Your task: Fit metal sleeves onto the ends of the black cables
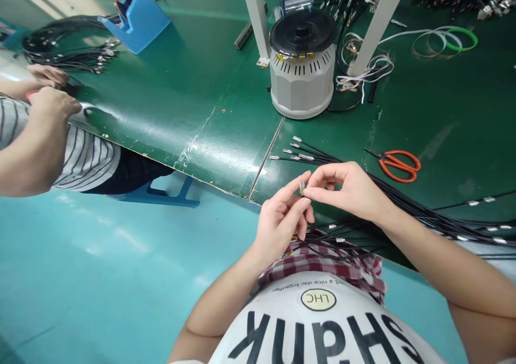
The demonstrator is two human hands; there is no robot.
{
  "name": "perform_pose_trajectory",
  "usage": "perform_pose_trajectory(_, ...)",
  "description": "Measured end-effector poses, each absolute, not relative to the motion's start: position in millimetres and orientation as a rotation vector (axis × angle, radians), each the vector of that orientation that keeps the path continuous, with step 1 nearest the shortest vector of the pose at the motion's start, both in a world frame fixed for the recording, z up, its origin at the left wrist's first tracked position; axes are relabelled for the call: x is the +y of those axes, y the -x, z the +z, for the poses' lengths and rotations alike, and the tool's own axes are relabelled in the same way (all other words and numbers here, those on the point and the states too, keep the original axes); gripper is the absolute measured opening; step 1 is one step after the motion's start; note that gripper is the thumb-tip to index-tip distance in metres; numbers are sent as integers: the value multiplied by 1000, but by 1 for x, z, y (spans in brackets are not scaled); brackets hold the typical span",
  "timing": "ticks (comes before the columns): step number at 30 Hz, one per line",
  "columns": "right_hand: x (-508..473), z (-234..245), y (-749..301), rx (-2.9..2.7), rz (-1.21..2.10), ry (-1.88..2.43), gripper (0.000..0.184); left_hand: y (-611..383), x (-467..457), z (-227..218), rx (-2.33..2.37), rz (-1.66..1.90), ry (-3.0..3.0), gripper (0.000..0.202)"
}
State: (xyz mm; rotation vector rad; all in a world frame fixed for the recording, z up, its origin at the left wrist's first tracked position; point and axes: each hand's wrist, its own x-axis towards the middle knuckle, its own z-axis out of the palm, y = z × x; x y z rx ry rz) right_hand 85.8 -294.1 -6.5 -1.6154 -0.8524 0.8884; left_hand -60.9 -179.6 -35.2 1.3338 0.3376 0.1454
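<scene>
My left hand [281, 213] is closed, its thumb and fingers pinching the end of a black cable near the table's front edge. A small metal connector [302, 186] stands up at that cable end, between my two hands. My right hand [346, 189] pinches at the connector with thumb and forefinger. Just beyond my hands lie several black cables [322, 156] with silvery metal ends. More black cables [342, 240] run beneath my hands and across my lap. Orange-handled scissors [399, 165] rest on the table to the right.
On the green table [193, 84] stands a grey round machine with a black top [302, 65], between white posts. A blue tape dispenser [141, 22] and a cable bundle [80, 52] sit at the left. A co-worker's hands [54, 92] work there. White and green wires [371, 65] lie behind the scissors.
</scene>
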Motion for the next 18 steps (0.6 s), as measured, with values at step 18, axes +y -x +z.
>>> perform_pose_trajectory(18,-294,-9,-87,-848,876,1633,19,59,-181,-36,346,134,-1306,52)
